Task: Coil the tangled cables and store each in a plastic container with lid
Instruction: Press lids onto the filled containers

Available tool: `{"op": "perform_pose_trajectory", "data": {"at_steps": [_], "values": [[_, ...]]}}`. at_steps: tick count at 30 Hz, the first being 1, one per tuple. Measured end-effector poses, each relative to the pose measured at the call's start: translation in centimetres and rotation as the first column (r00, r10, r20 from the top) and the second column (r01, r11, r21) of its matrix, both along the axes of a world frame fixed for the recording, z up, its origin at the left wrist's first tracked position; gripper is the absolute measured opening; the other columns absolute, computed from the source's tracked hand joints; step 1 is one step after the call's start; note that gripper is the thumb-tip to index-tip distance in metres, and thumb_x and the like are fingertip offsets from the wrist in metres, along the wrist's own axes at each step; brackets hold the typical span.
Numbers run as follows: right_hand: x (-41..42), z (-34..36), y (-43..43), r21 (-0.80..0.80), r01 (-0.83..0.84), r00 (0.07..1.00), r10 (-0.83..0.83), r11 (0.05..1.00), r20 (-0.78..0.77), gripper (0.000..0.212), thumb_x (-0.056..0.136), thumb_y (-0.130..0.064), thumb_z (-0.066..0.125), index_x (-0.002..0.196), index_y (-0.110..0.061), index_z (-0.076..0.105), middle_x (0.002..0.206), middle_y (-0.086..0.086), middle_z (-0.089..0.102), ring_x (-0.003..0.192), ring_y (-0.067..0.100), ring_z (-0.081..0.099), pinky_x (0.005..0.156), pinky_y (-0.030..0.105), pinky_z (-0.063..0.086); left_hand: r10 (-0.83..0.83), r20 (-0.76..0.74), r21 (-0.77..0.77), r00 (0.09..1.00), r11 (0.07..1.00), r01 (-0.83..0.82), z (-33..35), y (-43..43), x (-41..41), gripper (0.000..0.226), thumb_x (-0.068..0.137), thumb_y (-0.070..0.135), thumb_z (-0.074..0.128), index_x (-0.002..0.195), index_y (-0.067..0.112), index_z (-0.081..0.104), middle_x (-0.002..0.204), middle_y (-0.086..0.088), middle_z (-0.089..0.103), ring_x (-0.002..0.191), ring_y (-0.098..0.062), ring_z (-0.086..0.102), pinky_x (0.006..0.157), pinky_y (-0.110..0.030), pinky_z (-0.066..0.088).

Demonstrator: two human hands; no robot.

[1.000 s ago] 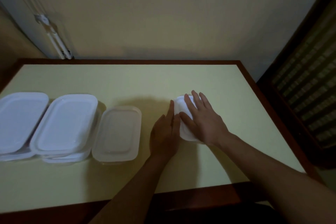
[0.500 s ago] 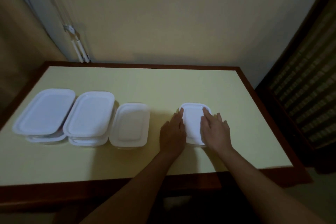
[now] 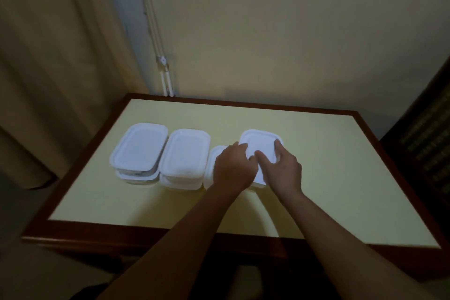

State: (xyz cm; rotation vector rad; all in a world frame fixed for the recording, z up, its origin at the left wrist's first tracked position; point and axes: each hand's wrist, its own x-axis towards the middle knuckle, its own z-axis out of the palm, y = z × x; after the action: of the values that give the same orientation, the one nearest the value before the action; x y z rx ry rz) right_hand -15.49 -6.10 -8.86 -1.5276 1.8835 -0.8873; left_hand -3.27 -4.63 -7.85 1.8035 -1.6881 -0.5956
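Carried left across the bench (image 3: 341, 190) in the half second before this frame, the lidded container (image 3: 261, 143) had closed the gap and now sat just beside the single container (image 3: 212, 165) at the end of the row.

My left hand (image 3: 232, 168) gripped its left edge with the fingers curled over the rim. My right hand (image 3: 282, 173) held the right side, thumb laid on the lid and fingers hooked around the far-right corner. Both hands were clamped on the box. Whether it was lifted clear of the bench or sliding on it could not be told.

Beyond the single container stood the middle stack (image 3: 185, 153) and then the left stack (image 3: 140, 147), each topped by a white lid. No loose cable was in view.

The step in hand looked like parking this box with the others. To do it well, I judged that I should keep the two grips even so the lid stayed seated, lower the box flat, and stop short of nudging its neighbour, which my left hand partly hid.

The box lay lid up. Its long axis ran away from me, near end toward my wrists and far end toward the wall, roughly parallel to the others in the row.
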Motion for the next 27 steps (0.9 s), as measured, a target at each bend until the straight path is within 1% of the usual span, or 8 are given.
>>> {"op": "perform_pose_trajectory", "data": {"at_steps": [2,6,11,15,19,23,25,27], "values": [[1.7,-0.6,0.4,0.036,-0.026,0.999,0.027,0.999,-0.019,0.076,0.091,-0.053,0.066,0.154,-0.019,0.041,0.143,0.006,0.060,0.130,0.028,0.055,0.101,0.032,0.041,-0.039,0.090,0.051,0.995,0.998,0.034,0.2,0.3,1.9,0.049,0.102,0.034,0.047,0.146,0.013,0.049,0.151,-0.007,0.048,0.141,-0.024,0.040,0.117,-0.035,0.025],[3.9,-0.8,0.2,0.058,-0.082,0.994,0.086,0.995,-0.072,0.077,0.092,-0.054,0.064,0.155,-0.017,0.039,0.143,0.007,0.059,0.131,0.030,0.053,0.102,0.032,0.040,-0.052,0.217,0.008,0.975,0.999,0.052,0.8,0.8,6.2,0.051,0.102,0.036,0.048,0.150,0.019,0.043,0.161,-0.001,0.035,0.149,-0.022,0.028,0.121,-0.034,0.013],[5.7,-0.9,0.1,0.112,-0.197,0.976,0.205,0.974,-0.068,0.086,0.094,-0.056,0.060,0.161,-0.016,0.022,0.157,0.005,0.043,0.142,0.027,0.042,0.109,0.033,0.035,0.035,0.255,-0.012,0.966,0.999,-0.034,0.7,0.7,12.6,0.051,0.101,0.038,0.051,0.149,0.019,0.046,0.159,0.000,0.039,0.146,-0.022,0.034,0.119,-0.034,0.019],[6.6,-1.4,0.9,0.152,-0.251,0.964,0.262,0.956,-0.057,0.092,0.092,-0.061,0.058,0.162,-0.021,0.013,0.165,0.004,0.028,0.150,0.026,0.029,0.116,0.037,0.029,0.152,0.330,-0.014,0.932,0.988,-0.156,-0.1,1.0,17.7,0.056,0.101,0.048,0.048,0.150,0.022,0.044,0.160,0.000,0.037,0.147,-0.027,0.032,0.120,-0.044,0.020],[6.9,-1.7,1.5,0.144,-0.235,0.966,0.247,0.961,-0.072,0.082,0.095,-0.060,0.055,0.161,-0.026,0.021,0.162,0.006,0.033,0.148,0.028,0.032,0.114,0.038,0.030,0.136,0.485,0.067,0.864,0.979,-0.192,-1.3,1.7,21.1,0.061,0.098,0.061,0.038,0.150,0.028,0.042,0.164,0.001,0.029,0.150,-0.031,0.025,0.120,-0.055,0.015],[7.4,-1.9,2.3,0.112,-0.190,0.979,0.197,0.975,-0.050,0.073,0.096,-0.059,0.054,0.159,-0.029,0.028,0.159,0.009,0.036,0.144,0.030,0.038,0.113,0.040,0.034,0.214,0.483,0.040,0.849,0.963,-0.265,-1.9,2.5,22.0,0.053,0.102,0.053,0.032,0.146,0.025,0.044,0.163,-0.006,0.029,0.150,-0.037,0.023,0.119,-0.060,0.019],[7.4,-2.1,2.6,0.103,-0.178,0.982,0.183,0.979,-0.041,0.070,0.098,-0.058,0.051,0.159,-0.031,0.028,0.160,0.010,0.035,0.144,0.030,0.038,0.113,0.041,0.034,0.238,0.476,0.075,0.846,0.948,-0.309,-2.1,2.5,23.1,0.056,0.100,0.056,0.035,0.148,0.028,0.041,0.165,-0.008,0.022,0.151,-0.040,0.017,0.119,-0.061,0.020],[7.4,-2.4,2.9,0.119,-0.172,0.983,0.177,0.978,-0.038,0.069,0.099,-0.060,0.046,0.160,-0.035,0.023,0.162,0.009,0.033,0.146,0.031,0.035,0.114,0.042,0.033,0.244,0.397,0.134,0.885,0.938,-0.319,-2.0,3.0,23.6,0.061,0.100,0.061,0.033,0.152,0.030,0.036,0.168,-0.007,0.011,0.150,-0.041,0.020,0.118,-0.059,0.023]]}}
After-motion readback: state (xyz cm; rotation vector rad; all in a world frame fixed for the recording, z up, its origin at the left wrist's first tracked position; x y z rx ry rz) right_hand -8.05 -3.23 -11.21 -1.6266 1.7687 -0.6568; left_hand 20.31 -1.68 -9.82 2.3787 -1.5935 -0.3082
